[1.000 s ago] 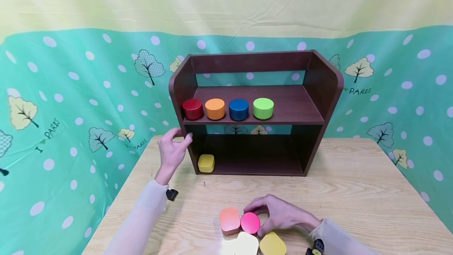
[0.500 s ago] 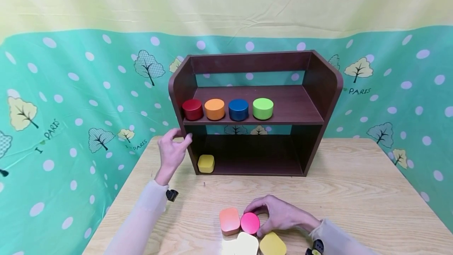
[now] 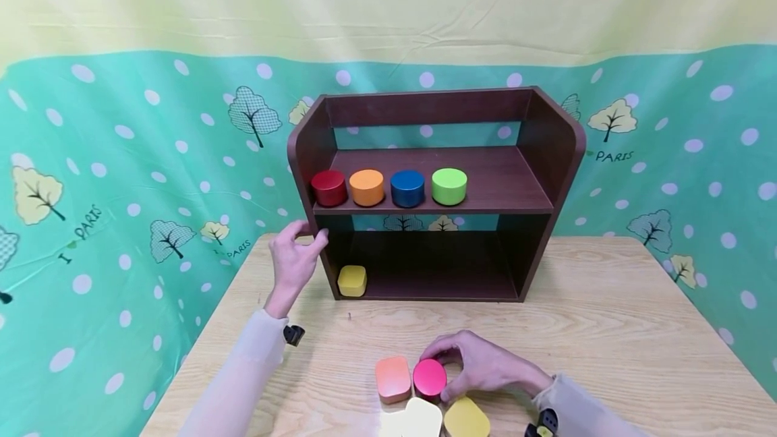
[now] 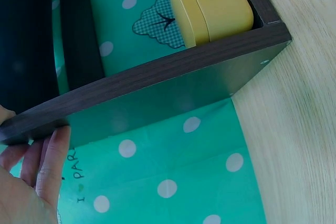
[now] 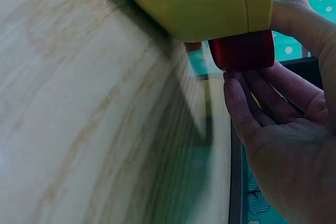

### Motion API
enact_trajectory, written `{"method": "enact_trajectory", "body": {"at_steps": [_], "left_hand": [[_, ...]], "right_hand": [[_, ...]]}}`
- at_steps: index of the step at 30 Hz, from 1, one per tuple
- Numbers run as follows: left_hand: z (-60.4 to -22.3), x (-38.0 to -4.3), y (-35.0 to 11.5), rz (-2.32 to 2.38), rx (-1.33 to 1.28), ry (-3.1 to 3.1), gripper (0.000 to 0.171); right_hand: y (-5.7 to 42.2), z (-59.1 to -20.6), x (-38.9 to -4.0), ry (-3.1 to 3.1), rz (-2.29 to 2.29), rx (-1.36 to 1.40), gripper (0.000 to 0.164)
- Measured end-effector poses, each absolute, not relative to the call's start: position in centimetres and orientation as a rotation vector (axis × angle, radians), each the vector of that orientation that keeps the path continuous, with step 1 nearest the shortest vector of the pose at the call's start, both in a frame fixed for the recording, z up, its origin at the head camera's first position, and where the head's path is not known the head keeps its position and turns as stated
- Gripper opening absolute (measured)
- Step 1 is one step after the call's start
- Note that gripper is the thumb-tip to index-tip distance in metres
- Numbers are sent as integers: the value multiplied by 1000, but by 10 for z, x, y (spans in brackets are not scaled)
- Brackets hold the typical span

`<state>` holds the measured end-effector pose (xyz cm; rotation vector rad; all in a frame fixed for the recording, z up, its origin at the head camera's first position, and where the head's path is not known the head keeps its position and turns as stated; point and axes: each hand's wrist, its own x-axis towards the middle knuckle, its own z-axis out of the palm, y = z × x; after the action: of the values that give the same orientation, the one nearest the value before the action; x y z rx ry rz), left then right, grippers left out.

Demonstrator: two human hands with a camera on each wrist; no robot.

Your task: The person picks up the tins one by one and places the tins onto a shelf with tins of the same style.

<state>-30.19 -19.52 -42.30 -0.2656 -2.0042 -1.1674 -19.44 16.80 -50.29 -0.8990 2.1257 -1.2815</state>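
Note:
My left hand (image 3: 294,265) grips the left side panel of a dark brown shelf (image 3: 446,208), thumb inside and fingers outside, as the left wrist view (image 4: 39,177) also shows. At the front of the table my right hand (image 3: 479,366) pinches a small pink round box (image 3: 429,377) between thumb and fingers. In the right wrist view this box (image 5: 244,52) looks dark red, with a seam round it. Close about it are a coral square box (image 3: 393,379), a white box (image 3: 423,418) and a yellow box (image 3: 467,418).
On the upper shelf board stand a dark red round box (image 3: 330,188), an orange one (image 3: 367,188), a blue one (image 3: 407,189) and a green one (image 3: 449,187). A yellow square box (image 3: 352,280) sits at the lower left. A patterned curtain (image 3: 152,174) hangs behind the table (image 3: 583,315).
The pink round box has risen slightly in the right hand, and more of its side shows. My left hand keeps its grip on the shelf panel. The head view has shifted a little.

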Motion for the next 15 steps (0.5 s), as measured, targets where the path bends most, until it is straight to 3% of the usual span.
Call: {"method": "enact_trajectory", "body": {"at_steps": [15], "left_hand": [[-422, -301, -196, -1198, -267, -2016, 13]], "right_hand": [[179, -481, -200, 2263, -1202, -918, 51]]}}
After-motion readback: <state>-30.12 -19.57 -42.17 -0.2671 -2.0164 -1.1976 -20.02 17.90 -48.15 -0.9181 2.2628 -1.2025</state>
